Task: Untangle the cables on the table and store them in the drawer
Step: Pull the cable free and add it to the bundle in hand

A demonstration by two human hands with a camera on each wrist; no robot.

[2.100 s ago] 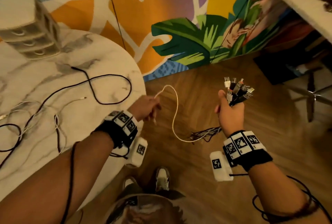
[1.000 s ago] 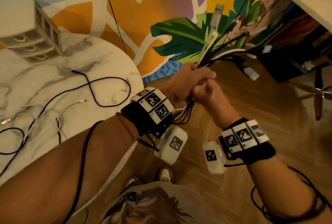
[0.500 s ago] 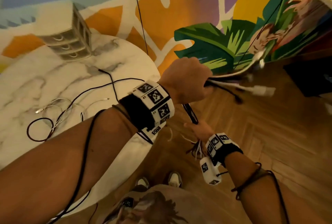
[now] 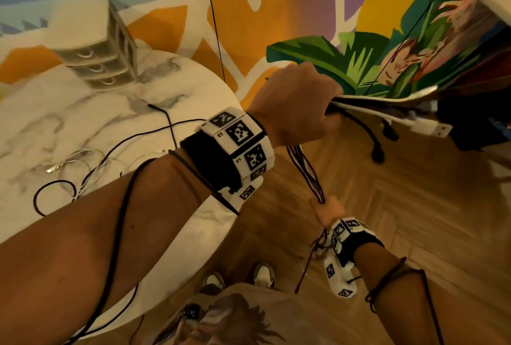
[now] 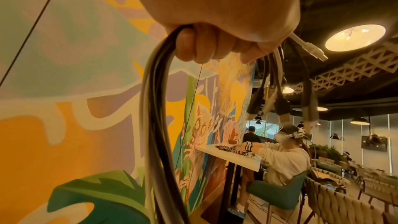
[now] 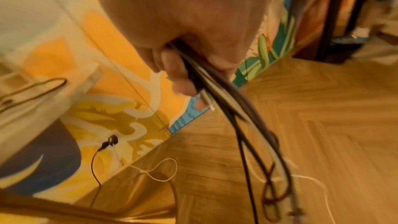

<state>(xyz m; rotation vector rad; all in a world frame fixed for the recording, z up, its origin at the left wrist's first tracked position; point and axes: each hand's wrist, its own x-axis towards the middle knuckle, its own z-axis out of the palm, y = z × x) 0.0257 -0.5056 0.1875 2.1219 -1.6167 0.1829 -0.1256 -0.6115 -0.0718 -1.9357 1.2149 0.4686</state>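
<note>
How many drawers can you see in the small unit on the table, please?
3, stacked in the drawer unit: top drawer, middle drawer and bottom drawer; none appears hidden.

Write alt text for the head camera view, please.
Both hands stretch a bundle of cables over a wood floor: the left hand grips the plug end, the right hand holds it lower down. More cables lie on the marble table.

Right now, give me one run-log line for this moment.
left hand: grips cable bundle near plugs | right hand: grips bundle lower down | bundle: taut between hands | table: loose cables remain | drawer unit: closed
</note>
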